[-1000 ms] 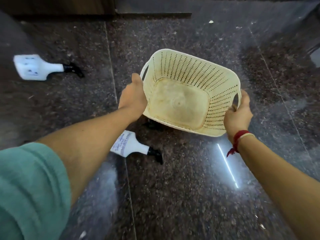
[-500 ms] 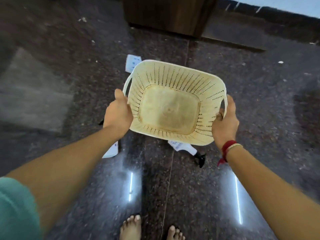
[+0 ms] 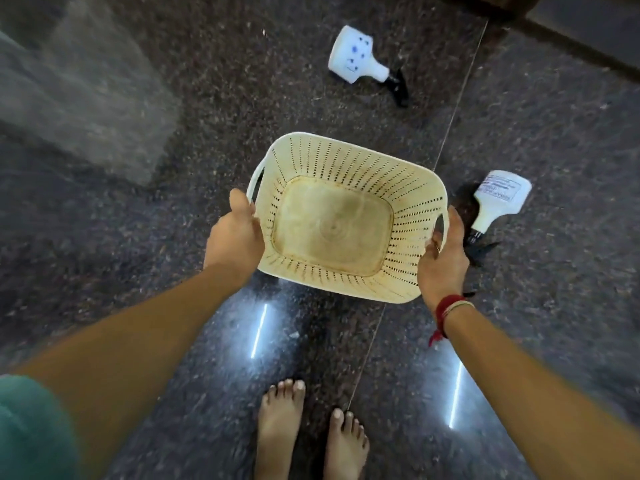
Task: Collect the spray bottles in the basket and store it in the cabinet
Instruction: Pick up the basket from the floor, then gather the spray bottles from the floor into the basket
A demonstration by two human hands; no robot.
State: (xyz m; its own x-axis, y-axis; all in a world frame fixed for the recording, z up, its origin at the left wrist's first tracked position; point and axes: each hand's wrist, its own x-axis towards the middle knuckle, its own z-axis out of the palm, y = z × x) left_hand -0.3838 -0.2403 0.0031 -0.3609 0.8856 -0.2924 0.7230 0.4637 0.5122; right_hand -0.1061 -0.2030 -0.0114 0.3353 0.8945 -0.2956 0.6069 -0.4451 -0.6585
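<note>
I hold the basket (image 3: 349, 216) above the floor (image 3: 138, 237) with a hand on each short side: left hand (image 3: 237, 233) curled on the rim by one handle, right hand (image 3: 443, 258) clamped on the other. My guess: two hands keep it level and open side up for loading. It is empty. Two spray bottles lie flat on the floor: the far bottle (image 3: 356, 58) well ahead, the near bottle (image 3: 498, 202) just beside my right hand.

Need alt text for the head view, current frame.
Both hands, left hand and right hand, hold an empty cream perforated basket above a dark speckled floor. Two white spray bottles lie there: one beyond, one at right.
</note>
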